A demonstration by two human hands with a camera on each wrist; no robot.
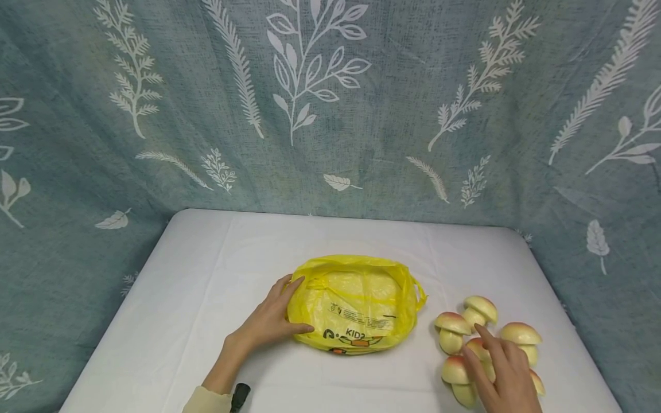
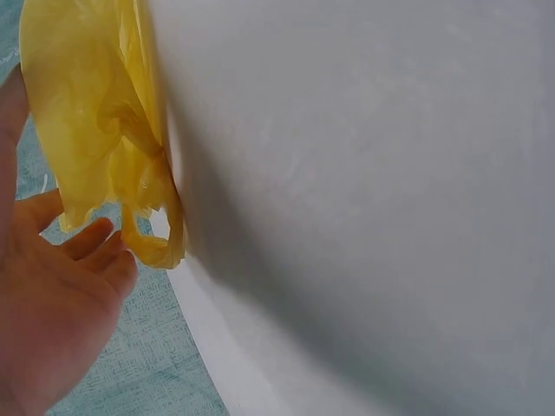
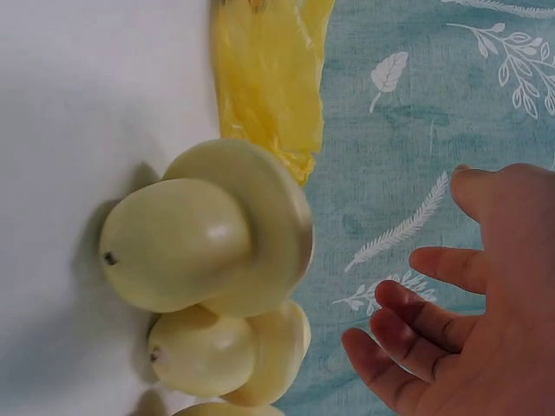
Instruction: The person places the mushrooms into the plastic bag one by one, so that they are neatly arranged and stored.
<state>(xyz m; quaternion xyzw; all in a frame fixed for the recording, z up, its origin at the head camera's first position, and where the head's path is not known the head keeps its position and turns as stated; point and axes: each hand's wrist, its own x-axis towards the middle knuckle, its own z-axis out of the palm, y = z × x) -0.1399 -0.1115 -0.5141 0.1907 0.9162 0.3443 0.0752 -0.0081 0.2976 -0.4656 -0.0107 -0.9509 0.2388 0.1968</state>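
A yellow plastic bag [image 1: 356,304] with black print lies on the white table, its mouth spread wide. My left hand [image 1: 273,318] rests at the bag's left side, thumb and fingers spread along its edge. In the left wrist view, this hand [image 2: 61,295] touches the thin yellow plastic [image 2: 87,113] without a visible pinch. Several toy mushrooms [image 1: 455,370] with cream stems and reddish caps are grouped at the right. Over them hovers my right hand [image 1: 508,373], hiding some. The right wrist view shows its fingers spread and apart from the nearest mushroom [image 3: 178,247].
A white cloth [image 1: 170,321] covers the table. Behind and around it hangs a blue-green curtain [image 1: 382,143] with white leaf patterns. A small black object [image 1: 240,394] is beside my left sleeve [image 1: 206,400].
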